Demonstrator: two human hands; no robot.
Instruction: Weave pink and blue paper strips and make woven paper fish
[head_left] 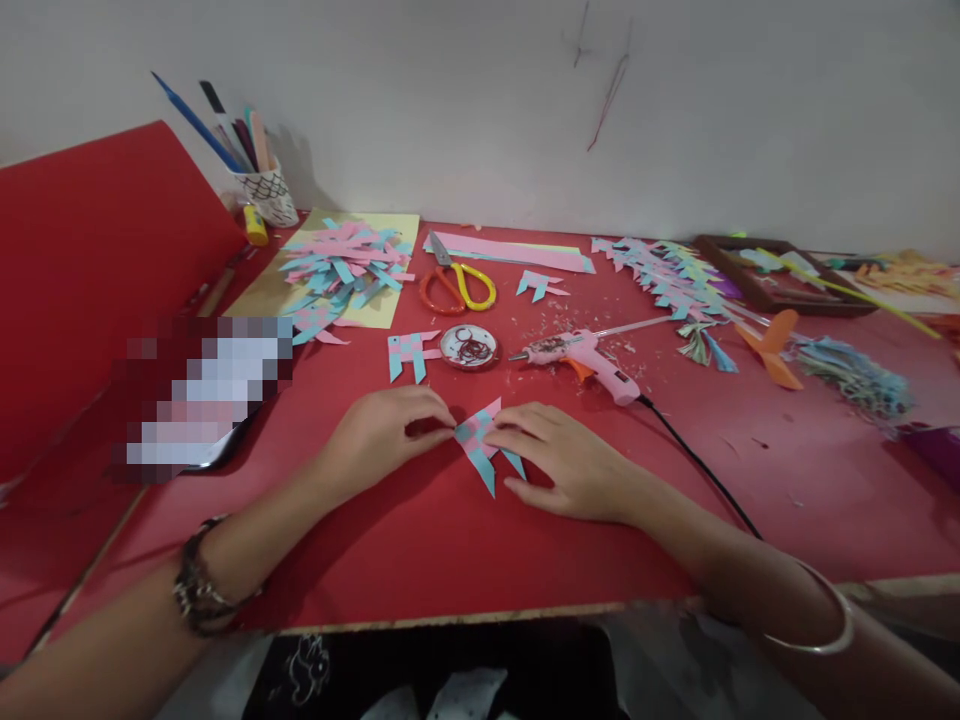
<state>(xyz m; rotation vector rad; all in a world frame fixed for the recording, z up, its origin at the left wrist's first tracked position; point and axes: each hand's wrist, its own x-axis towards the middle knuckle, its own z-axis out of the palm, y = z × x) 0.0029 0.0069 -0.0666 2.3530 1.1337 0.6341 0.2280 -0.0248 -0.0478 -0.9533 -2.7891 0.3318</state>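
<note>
A woven pink and blue paper fish (478, 437) lies at the near middle of the red table, between my two hands. My left hand (390, 430) pinches its left corner between thumb and fingertips. From the right, my right hand (564, 458) rests its fingers on the fish's right side, thumb and fingers apart; it covers part of the paper. Just beyond are another woven paper fish (409, 355) and a small round dish (470, 347) with dark thread-like bits in it. A pink glue gun (581, 358) lies beyond my right hand, its nozzle pointing left.
Scissors (456, 285) with red and yellow handles lie farther back beside a heap of paper pieces (349, 262). A phone (217, 400), partly blurred, is at left. The glue gun's black cord (697, 460) runs toward the right front edge. A pen cup (268, 192) stands by the wall.
</note>
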